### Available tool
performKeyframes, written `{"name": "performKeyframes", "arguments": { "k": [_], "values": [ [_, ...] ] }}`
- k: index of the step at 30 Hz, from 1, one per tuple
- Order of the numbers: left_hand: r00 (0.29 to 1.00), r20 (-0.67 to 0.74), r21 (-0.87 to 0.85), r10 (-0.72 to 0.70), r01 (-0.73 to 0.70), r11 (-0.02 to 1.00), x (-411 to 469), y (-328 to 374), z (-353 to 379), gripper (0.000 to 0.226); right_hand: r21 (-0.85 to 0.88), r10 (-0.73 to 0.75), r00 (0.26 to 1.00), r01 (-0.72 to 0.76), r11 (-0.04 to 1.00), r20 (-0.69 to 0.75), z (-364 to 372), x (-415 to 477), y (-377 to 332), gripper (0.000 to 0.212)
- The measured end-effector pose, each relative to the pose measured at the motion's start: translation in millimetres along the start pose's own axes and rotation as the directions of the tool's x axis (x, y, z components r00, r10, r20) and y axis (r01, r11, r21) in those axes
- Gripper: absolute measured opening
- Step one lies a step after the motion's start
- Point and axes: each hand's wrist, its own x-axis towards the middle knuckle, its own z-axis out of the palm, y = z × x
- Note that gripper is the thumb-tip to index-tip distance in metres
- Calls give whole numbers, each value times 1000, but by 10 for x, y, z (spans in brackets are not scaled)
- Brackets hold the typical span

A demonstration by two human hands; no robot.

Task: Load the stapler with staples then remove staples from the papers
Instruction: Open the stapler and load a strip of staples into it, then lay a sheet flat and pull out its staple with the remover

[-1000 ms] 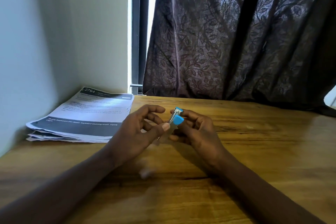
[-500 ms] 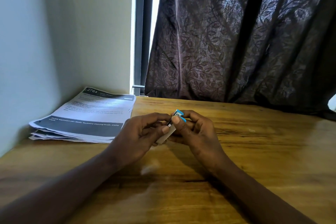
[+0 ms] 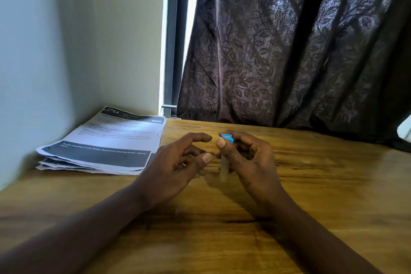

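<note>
Papers lie at nine o'clock on the desk. Left hand open, empty. Right hand pinches the stapler upright at centre. Loading seems underway; next the left must feed staples, none visible

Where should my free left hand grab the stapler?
Probably the pale lower end of the stapler, pinched from the left. The right hand holds it near upright by its blue top, so only that end shows bare, facing the open left hand.
</note>
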Motion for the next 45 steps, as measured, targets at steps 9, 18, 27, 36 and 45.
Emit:
{"name": "performKeyframes", "arguments": {
  "k": [9,18,27,36,45],
  "values": [
    [1000,-14,330,-4,8,944,6,-75,-59,38,-855,163,984,-140,500,-66,-441,157,195,57],
    [1000,27,396,13,-22,918,28,-131,-72,38,-920,362,921,-261,293,-146,-400,92,177,61],
    [992,-15,634,125,-87,769,50,-74,-381,37,-972,-9,992,-122,199,-126,-240,68,25,52],
    [927,-350,819,-136,373,435,-69,-310,-1247,63,-649,250,964,-130,750,96,719,311,182,25],
    [778,-396,773,-487,569,280,-224,-469,-1405,106,-598,542,840,-431,675,6,1735,1089,422,55]
  ]
}}
